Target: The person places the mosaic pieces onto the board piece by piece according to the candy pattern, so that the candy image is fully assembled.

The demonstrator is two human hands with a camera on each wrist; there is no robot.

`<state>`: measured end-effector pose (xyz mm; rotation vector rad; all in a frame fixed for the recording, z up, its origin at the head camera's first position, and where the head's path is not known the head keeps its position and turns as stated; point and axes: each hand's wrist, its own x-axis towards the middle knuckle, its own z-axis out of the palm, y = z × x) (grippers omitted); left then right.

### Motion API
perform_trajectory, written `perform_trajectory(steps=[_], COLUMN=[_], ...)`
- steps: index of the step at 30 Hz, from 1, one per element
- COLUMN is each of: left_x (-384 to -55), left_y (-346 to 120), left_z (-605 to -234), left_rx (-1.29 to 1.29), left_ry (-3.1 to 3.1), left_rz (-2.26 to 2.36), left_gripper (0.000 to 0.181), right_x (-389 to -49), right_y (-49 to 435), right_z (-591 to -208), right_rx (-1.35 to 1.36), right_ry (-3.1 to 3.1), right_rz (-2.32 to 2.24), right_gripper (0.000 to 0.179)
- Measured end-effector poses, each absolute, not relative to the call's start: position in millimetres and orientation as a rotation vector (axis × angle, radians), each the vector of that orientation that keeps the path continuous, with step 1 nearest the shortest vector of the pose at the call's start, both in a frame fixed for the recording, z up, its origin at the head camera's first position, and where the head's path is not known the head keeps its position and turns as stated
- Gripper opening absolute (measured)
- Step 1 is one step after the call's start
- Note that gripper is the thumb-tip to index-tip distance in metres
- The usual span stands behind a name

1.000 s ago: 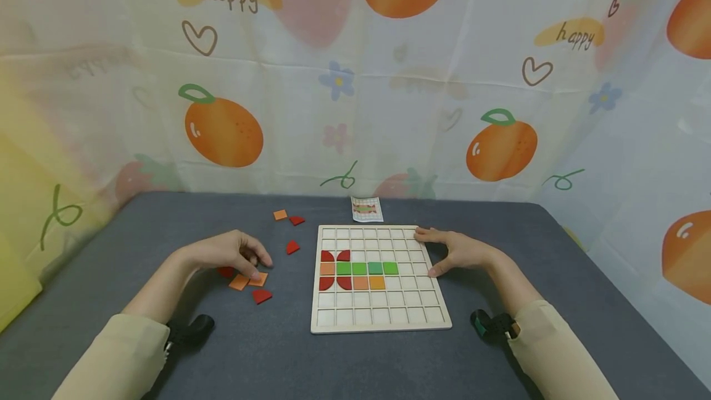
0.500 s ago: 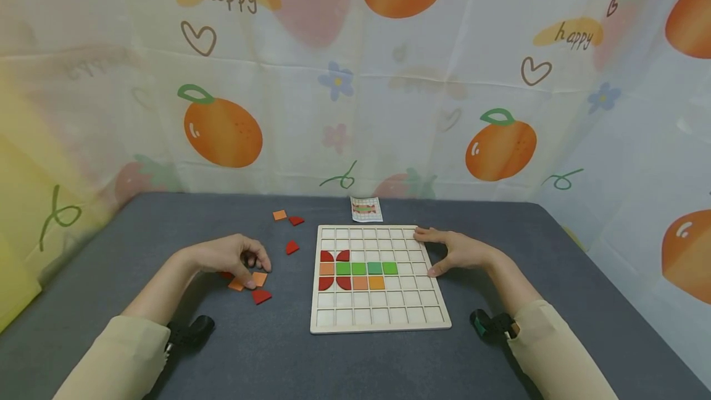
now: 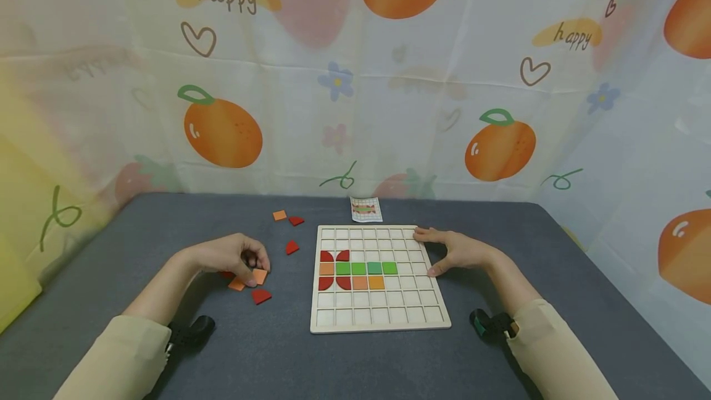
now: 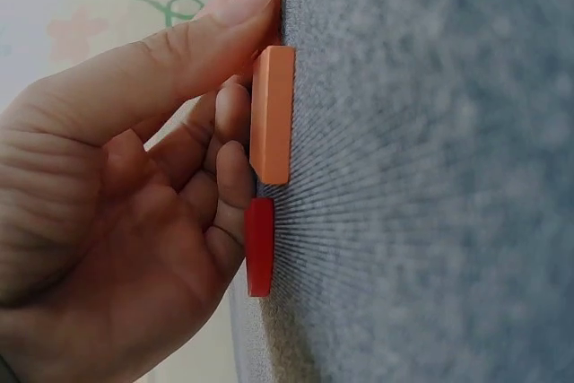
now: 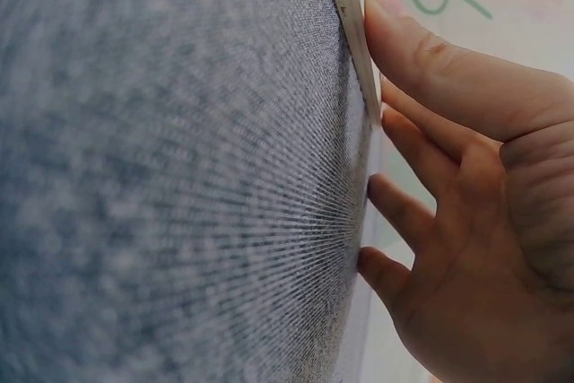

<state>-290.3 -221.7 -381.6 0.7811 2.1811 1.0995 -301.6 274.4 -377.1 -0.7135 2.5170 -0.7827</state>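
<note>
My left hand is low over the table at the left, its thumb and fingers pinching an orange square tile. In the left wrist view the thumb lies across that tile, and another orange square tile lies flat just below it. A red quarter-round tile sits close to the curled fingers, mostly hidden by the hand in the head view. My right hand rests with spread fingers on the right edge of a pale gridded board. Red, orange and green tiles fill some of its squares.
Nearer me than the left hand lies a red tile. Farther back are an orange tile and two red tiles. A small printed pattern card lies behind the board, before a fruit-patterned curtain.
My left thumb has drawn slightly back toward me and left, and the orange tile at it has shifted and turned a little. The right hand and the board stay put.
</note>
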Motion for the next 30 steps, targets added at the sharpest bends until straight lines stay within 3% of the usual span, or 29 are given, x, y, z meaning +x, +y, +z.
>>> perform_trajectory(steps=[19, 30], left_x=[-291.3, -290.3], left_y=[-218.8, -200.0], left_z=[-379.8, -373.0], left_rx=[0.840, 0.680], left_ry=[2.215, 2.419], left_rz=[1.119, 1.190], left_gripper=[0.022, 0.018], right_x=[-302.1, -302.7], right_y=[275.2, 275.8], right_z=[-377.8, -377.5], right_rx=[-0.717, -0.709], right_ry=[2.513, 2.513], right_rz=[-0.785, -0.785], right_gripper=[0.096, 0.096])
